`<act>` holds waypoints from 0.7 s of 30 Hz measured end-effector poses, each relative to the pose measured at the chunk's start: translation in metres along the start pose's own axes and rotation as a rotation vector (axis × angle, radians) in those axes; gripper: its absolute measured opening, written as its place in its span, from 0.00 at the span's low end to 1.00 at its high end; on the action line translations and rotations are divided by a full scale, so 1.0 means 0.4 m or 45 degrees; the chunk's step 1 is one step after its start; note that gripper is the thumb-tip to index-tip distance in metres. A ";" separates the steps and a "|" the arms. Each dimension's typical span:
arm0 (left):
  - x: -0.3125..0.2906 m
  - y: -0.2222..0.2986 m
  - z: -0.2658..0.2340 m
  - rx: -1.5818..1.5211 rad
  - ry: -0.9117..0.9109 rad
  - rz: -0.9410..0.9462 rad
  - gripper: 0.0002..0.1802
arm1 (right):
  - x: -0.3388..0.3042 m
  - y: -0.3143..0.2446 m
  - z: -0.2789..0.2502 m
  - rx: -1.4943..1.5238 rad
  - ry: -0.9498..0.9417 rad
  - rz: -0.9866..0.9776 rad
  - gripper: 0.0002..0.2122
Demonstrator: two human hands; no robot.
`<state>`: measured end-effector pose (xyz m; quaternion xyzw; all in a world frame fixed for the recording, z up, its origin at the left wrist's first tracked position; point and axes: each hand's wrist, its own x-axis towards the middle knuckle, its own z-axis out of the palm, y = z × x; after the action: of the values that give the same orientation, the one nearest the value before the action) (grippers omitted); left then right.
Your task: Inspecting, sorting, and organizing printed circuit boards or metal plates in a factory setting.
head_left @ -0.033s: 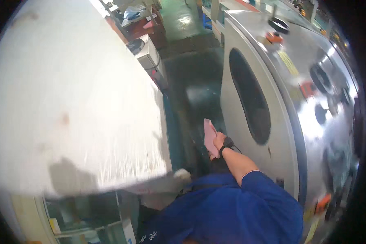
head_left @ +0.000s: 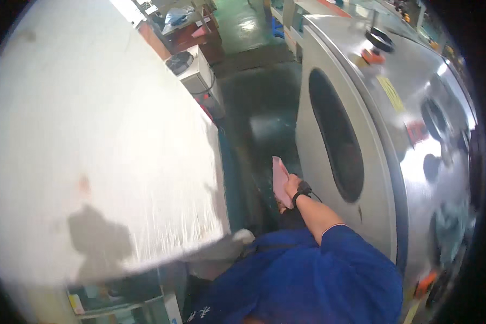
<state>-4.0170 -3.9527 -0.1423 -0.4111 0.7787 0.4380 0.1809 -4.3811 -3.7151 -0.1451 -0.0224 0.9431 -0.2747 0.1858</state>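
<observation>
My right hand (head_left: 292, 186) reaches forward and down, its fingers closed round the side of a flat pink piece (head_left: 280, 181). That piece looks like a folded sheet or a thin bag; its exact kind does not show. It hangs upright over the dark green floor, with its upper end free. A black band with a thin cable (head_left: 303, 189) sits on my right wrist. By the lower edge of the pink piece shows a small skin-coloured patch, perhaps fingers of my left hand (head_left: 281, 207); the rest of that hand and its arm is hidden.
At left a large white panel (head_left: 108, 146) rises close to me. On the right stands a pale cabinet (head_left: 380, 178) with a dark oval window and a shiny metal top (head_left: 416, 108) bearing round fittings. A dark green aisle (head_left: 254, 113) runs between them, past a white boxy unit (head_left: 202, 81).
The view has shifted slightly, so the cabinet and white boxy unit sit a little lower and farther right. The shadow on the white panel shows more fully. My hold on the pink piece looks unchanged.
</observation>
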 end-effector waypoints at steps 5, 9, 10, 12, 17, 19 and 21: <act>0.181 0.178 -0.091 0.036 -0.019 -0.138 0.21 | 0.379 -0.193 -0.092 -0.006 -0.019 -0.012 0.10; 0.289 0.298 -0.145 0.024 -0.029 -0.244 0.21 | 0.655 -0.294 -0.049 0.125 0.045 0.080 0.11; 0.327 0.322 -0.162 0.013 -0.017 -0.267 0.21 | 0.732 -0.328 -0.042 0.161 0.065 0.151 0.11; 0.402 0.376 -0.184 -0.017 -0.004 -0.323 0.21 | 0.875 -0.378 -0.030 0.125 -0.018 0.141 0.13; 0.686 0.519 -0.267 -0.027 -0.007 -0.386 0.21 | 1.292 -0.436 -0.043 0.044 0.130 0.141 0.09; 0.818 0.595 -0.314 -0.062 0.030 -0.433 0.21 | 1.434 -0.540 -0.075 0.108 0.060 0.153 0.09; 0.953 0.702 -0.374 -0.076 0.046 -0.441 0.21 | 1.584 -0.580 -0.129 0.072 0.073 0.154 0.09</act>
<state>-4.4569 -4.1827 -0.1547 -0.5522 0.6860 0.4158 0.2272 -5.0030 -3.9769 -0.1972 0.0478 0.9395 -0.2902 0.1756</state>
